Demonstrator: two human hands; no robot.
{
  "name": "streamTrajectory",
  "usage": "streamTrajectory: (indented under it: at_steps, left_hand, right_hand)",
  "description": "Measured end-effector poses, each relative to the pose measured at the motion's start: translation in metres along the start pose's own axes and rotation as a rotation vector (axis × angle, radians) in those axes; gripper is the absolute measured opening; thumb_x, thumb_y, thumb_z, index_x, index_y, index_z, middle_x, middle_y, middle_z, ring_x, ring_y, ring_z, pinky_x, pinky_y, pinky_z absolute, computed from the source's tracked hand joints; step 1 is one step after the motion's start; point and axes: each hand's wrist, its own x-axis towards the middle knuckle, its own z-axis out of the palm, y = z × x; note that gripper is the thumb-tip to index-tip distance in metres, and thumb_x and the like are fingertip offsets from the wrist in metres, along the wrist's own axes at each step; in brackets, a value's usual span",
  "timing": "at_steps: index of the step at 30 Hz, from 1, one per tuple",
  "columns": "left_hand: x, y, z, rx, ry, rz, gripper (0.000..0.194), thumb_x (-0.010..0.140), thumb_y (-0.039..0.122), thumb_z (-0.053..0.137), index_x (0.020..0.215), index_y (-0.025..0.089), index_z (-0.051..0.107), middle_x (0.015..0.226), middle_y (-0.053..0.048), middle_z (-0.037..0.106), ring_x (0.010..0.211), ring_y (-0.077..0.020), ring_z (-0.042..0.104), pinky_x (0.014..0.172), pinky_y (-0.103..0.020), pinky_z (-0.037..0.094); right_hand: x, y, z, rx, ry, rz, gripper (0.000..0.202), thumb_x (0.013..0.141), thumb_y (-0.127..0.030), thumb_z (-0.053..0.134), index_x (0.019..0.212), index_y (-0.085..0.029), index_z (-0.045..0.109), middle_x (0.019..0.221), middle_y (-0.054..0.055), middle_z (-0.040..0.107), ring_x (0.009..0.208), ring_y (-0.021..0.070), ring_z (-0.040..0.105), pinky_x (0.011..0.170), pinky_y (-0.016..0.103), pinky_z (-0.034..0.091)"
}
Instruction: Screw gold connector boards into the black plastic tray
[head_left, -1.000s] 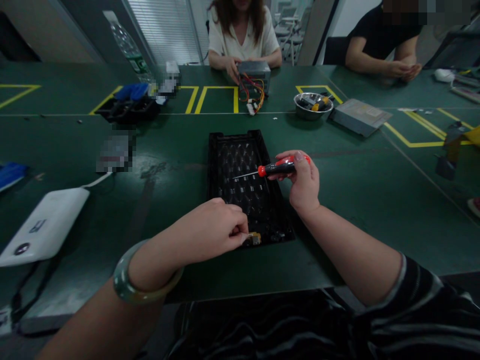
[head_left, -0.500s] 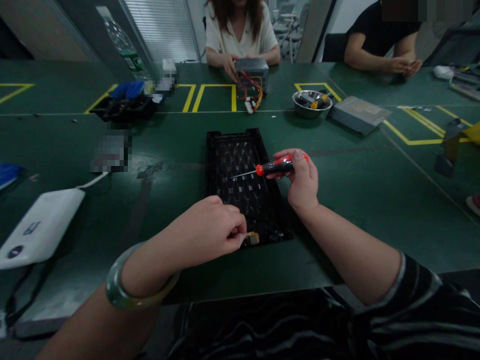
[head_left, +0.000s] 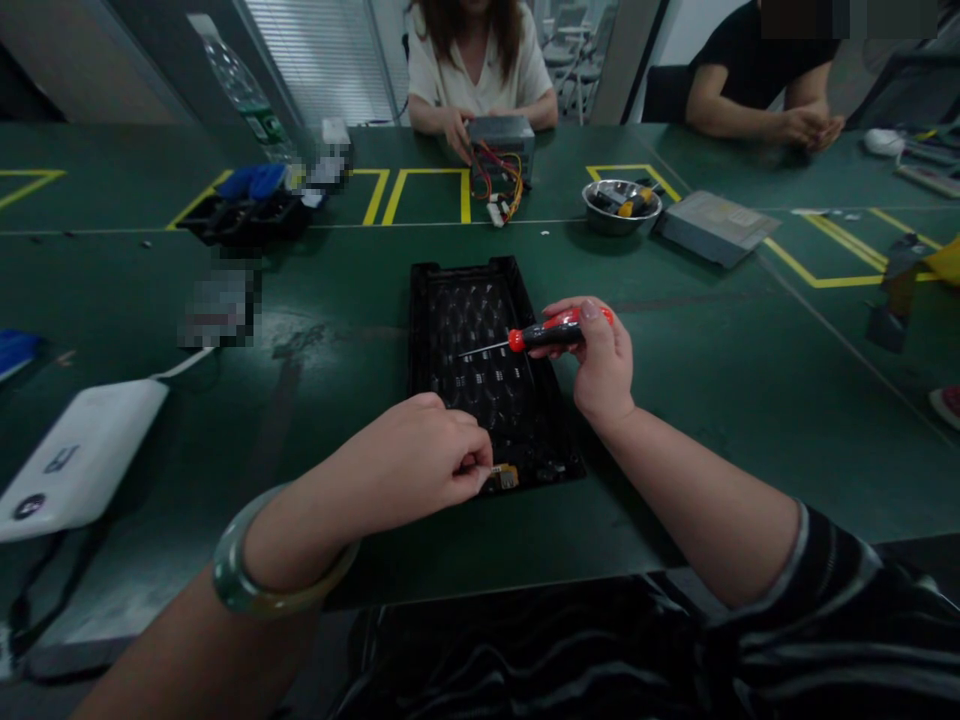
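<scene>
A black plastic case (head_left: 480, 310) with a patterned inner floor lies on the green table before me. My right hand (head_left: 600, 355) is closed around the red and black handle of a screwdriver (head_left: 551, 332). Its thin shaft points left over the middle of the case, held clear of my left hand. My left hand (head_left: 442, 450) is pinched at the near end of the case, fingertips at the edge of a small orange-brown circuit board (head_left: 506, 477) with a metal connector. Exactly how the fingertips meet the board is partly hidden.
Further back stand a metal bowl of tools (head_left: 621, 210), a flat grey metal box (head_left: 716, 228) and a black tray (head_left: 244, 215). A white power bank (head_left: 82, 455) lies at left. Across the table, one person holds a power supply (head_left: 501, 150); another person (head_left: 765, 90) sits at right.
Almost nothing differs. The whole view has shifted very slightly, while both hands, the screwdriver and the case keep their places relative to each other.
</scene>
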Motion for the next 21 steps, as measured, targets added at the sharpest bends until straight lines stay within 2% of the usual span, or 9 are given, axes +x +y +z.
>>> streamTrajectory:
  at_steps: [7, 12, 21]
  left_hand:
    - [-0.0017, 0.0000, 0.0005, 0.004, 0.000, -0.017, 0.011, 0.092, 0.024, 0.065, 0.086, 0.024, 0.074, 0.083, 0.006, 0.074, 0.069, -0.0127, 0.061, 0.081, -0.035, 0.037]
    - [0.0002, 0.0053, 0.0037, -0.017, 0.041, 0.025, 0.015, 0.095, 0.025, 0.062, 0.087, 0.024, 0.075, 0.085, 0.005, 0.074, 0.071, -0.0128, 0.062, 0.082, -0.035, 0.037]
    - [0.0008, 0.0050, 0.0015, -0.019, 0.029, 0.029, 0.013, 0.093, 0.026, 0.065, 0.088, 0.023, 0.077, 0.086, 0.004, 0.076, 0.069, -0.0119, 0.062, 0.080, -0.035, 0.039]
  right_hand:
    - [0.0000, 0.0002, 0.0002, -0.030, 0.002, 0.014, 0.041, 0.098, -0.061, 0.054, 0.091, -0.023, 0.071, 0.072, -0.002, 0.072, 0.055, 0.0122, 0.070, 0.048, 0.026, 0.043]
    - [0.0001, 0.0000, 0.0009, -0.012, 0.002, 0.003, 0.039, 0.099, -0.056, 0.054, 0.091, -0.022, 0.072, 0.071, -0.001, 0.072, 0.054, 0.0121, 0.070, 0.048, 0.025, 0.043]
    - [0.0000, -0.0011, 0.0010, -0.008, 0.018, -0.007, 0.037, 0.099, -0.055, 0.056, 0.090, -0.023, 0.072, 0.072, -0.001, 0.072, 0.053, 0.0124, 0.070, 0.047, 0.026, 0.043]
